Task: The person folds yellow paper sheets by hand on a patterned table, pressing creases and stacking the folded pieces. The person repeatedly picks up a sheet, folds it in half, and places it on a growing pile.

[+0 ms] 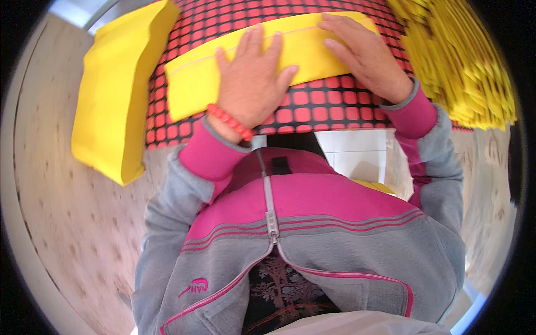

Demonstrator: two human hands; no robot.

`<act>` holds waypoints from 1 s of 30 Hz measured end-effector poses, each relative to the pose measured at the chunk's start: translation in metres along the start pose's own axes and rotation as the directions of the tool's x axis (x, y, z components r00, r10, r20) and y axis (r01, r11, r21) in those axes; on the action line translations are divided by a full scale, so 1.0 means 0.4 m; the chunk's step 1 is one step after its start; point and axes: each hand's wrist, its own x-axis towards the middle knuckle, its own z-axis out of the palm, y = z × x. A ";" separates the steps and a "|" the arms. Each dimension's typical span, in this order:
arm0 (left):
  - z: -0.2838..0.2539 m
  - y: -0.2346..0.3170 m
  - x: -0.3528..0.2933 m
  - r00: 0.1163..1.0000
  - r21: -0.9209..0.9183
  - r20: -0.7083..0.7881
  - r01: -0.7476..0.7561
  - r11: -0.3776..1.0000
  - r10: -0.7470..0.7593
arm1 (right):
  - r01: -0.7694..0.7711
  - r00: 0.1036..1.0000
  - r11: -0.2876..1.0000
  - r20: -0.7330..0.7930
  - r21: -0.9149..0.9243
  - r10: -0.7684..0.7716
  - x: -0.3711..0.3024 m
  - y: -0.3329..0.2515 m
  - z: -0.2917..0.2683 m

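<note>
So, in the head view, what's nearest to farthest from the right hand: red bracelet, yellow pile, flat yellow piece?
1. Flat yellow piece: under the right hand, touching it.
2. Yellow pile: on the right.
3. Red bracelet: off to the left.

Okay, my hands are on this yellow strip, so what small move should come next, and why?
Perhaps slide the right hand outward to smooth the yellow strip: it lies near the strip's right end, while the left hand, spread left of the middle, could anchor it.
</note>
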 end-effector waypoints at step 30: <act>-0.036 0.016 -0.016 0.989 -0.151 -0.115 -0.113 0.982 0.096 | -0.030 1.000 0.995 -0.003 -0.094 0.029 -0.016 -0.001 0.054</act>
